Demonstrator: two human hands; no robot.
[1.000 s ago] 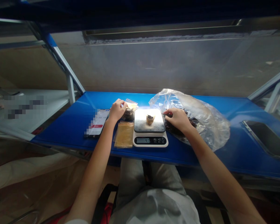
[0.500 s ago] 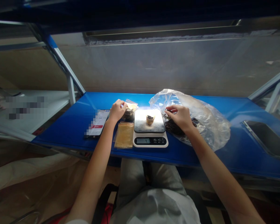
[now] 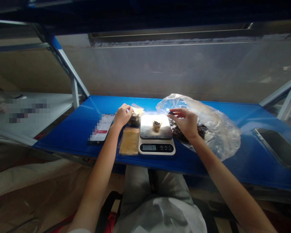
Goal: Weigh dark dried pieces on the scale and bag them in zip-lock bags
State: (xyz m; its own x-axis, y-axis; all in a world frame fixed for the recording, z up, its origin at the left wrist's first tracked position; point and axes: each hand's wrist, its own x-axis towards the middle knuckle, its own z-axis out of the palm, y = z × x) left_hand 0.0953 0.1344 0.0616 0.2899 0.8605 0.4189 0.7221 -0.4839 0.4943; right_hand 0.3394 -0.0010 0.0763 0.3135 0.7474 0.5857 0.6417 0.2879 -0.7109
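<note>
A small tan cup (image 3: 156, 127) with dark dried flakes in it stands on the metal plate of a white digital scale (image 3: 157, 149), whose display reads about 43, with any decimal point too small to make out. To the right, my right hand (image 3: 185, 121) pinches a small dark dried piece (image 3: 171, 113) between thumb and fingers, just off the plate's edge. Under that hand lies a heap of dark dried pieces (image 3: 184, 134) in a clear plastic bag (image 3: 223, 136). My left hand (image 3: 123, 115) is closed beside filled zip bags (image 3: 134, 119); its fingertips are partly hidden.
A stack of flat yellowish zip bags (image 3: 129, 142) lies left of the scale. Beyond my left forearm is a phone (image 3: 103, 127) with a lit screen. A dark phone (image 3: 276, 145) sits at the right of the blue table (image 3: 70, 129). Metal struts rise at both sides.
My right hand has lifted slightly from the heap toward the scale, and a dark piece now shows at its fingertips. The left hand stays where it was.
</note>
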